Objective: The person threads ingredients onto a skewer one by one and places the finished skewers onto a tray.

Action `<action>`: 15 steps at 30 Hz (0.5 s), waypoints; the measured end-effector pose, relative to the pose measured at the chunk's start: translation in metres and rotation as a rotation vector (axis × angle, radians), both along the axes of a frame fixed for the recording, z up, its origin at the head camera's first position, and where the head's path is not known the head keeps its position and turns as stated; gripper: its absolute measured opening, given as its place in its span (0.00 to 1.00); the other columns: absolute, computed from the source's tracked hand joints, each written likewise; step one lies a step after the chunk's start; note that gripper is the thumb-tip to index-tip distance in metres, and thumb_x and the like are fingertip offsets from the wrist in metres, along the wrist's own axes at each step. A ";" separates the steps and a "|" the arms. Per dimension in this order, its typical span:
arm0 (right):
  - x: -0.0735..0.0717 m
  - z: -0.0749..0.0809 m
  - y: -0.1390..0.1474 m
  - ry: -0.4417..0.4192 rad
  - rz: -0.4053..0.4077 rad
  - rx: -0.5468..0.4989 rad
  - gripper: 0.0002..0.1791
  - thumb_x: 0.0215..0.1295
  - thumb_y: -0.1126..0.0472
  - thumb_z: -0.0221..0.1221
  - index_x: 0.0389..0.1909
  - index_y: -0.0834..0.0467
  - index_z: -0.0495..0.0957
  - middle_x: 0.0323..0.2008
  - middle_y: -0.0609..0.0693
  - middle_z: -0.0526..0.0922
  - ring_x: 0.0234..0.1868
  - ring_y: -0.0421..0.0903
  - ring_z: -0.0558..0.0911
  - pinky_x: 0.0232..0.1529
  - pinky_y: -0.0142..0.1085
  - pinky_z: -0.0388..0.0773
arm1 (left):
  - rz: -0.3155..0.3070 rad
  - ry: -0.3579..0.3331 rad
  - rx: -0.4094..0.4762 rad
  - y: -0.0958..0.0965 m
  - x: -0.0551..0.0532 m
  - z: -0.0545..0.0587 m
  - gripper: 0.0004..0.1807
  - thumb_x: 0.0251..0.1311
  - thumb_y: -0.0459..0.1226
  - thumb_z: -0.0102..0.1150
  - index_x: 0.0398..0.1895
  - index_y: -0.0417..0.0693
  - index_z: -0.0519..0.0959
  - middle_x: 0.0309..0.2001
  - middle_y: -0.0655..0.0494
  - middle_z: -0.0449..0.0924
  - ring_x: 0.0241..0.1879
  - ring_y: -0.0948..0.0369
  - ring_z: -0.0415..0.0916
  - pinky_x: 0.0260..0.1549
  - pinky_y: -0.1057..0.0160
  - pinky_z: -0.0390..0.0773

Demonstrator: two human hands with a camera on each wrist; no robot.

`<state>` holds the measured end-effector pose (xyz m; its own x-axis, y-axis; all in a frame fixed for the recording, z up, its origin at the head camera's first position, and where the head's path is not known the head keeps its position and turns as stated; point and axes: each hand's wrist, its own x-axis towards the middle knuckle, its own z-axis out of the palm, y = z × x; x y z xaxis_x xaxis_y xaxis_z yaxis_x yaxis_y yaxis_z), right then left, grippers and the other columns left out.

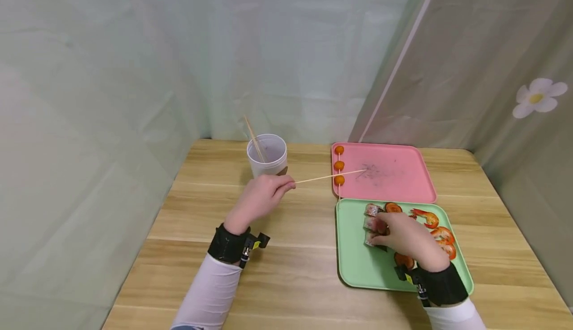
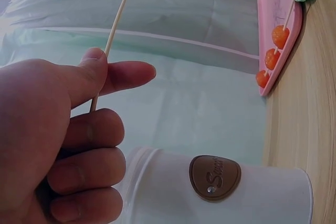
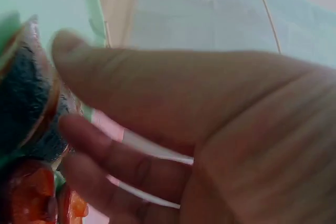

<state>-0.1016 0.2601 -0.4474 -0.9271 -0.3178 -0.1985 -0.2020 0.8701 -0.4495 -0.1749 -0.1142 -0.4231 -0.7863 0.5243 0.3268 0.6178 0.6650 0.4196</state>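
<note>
My left hand (image 1: 263, 198) pinches a thin wooden skewer (image 1: 315, 178) between thumb and forefinger. The bare skewer points right, passing above the pink tray (image 1: 405, 171). In the left wrist view the other fingers of that hand are curled. Over the green tray (image 1: 351, 270), my right hand (image 1: 412, 238) reaches to a row of fish chunks (image 1: 371, 223) with dark, silvery skin. Its thumb and fingertips stand apart around the middle chunk; blur hides whether they touch. In the right wrist view the fish chunks (image 3: 31, 93) lie just beyond the fingertips.
A skewer with three orange balls (image 1: 339, 165) lies along the pink tray's left side. Behind my left hand stands a white cup (image 1: 273, 164) holding several skewers (image 1: 254, 137). Shrimp (image 1: 443, 235) and reddish-brown round slices (image 1: 393, 207) share the green tray. Curtains hang behind the table.
</note>
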 end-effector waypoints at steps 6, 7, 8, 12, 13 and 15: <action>0.015 -0.006 -0.003 -0.004 -0.076 0.041 0.16 0.56 0.59 0.80 0.38 0.52 0.82 0.27 0.43 0.75 0.29 0.44 0.73 0.30 0.42 0.70 | -0.012 0.006 0.010 0.000 -0.001 -0.001 0.10 0.79 0.42 0.61 0.47 0.51 0.89 0.39 0.60 0.89 0.33 0.63 0.82 0.34 0.53 0.84; 0.017 -0.007 -0.003 0.006 -0.082 0.037 0.16 0.56 0.60 0.80 0.37 0.52 0.81 0.27 0.44 0.75 0.29 0.44 0.73 0.30 0.42 0.70 | -0.014 0.005 0.011 0.000 -0.001 -0.001 0.10 0.79 0.42 0.61 0.46 0.52 0.89 0.38 0.60 0.88 0.33 0.64 0.82 0.35 0.53 0.84; 0.018 -0.008 -0.004 0.015 -0.085 0.034 0.16 0.56 0.60 0.80 0.37 0.52 0.81 0.27 0.44 0.75 0.29 0.44 0.73 0.30 0.42 0.70 | -0.014 0.002 0.012 0.000 -0.001 -0.001 0.10 0.79 0.42 0.60 0.46 0.52 0.89 0.38 0.61 0.88 0.33 0.64 0.81 0.35 0.53 0.84; 0.021 -0.010 -0.007 0.027 -0.110 0.043 0.18 0.55 0.59 0.81 0.36 0.51 0.79 0.28 0.44 0.74 0.29 0.44 0.73 0.29 0.42 0.69 | -0.013 -0.015 0.010 0.000 -0.002 -0.002 0.10 0.80 0.42 0.59 0.46 0.51 0.89 0.38 0.60 0.88 0.32 0.64 0.80 0.35 0.54 0.83; 0.021 -0.010 -0.007 0.028 -0.114 0.050 0.18 0.55 0.58 0.81 0.36 0.51 0.79 0.28 0.44 0.74 0.30 0.44 0.73 0.29 0.42 0.69 | -0.013 -0.018 0.007 0.000 -0.002 -0.002 0.10 0.80 0.42 0.59 0.46 0.51 0.89 0.38 0.61 0.88 0.32 0.64 0.80 0.35 0.54 0.83; 0.022 -0.010 -0.008 0.025 -0.124 0.065 0.20 0.54 0.57 0.82 0.36 0.51 0.78 0.28 0.46 0.73 0.30 0.46 0.73 0.29 0.42 0.69 | -0.014 -0.022 0.001 0.001 -0.003 -0.002 0.11 0.80 0.43 0.59 0.46 0.51 0.89 0.38 0.61 0.87 0.32 0.64 0.79 0.34 0.54 0.83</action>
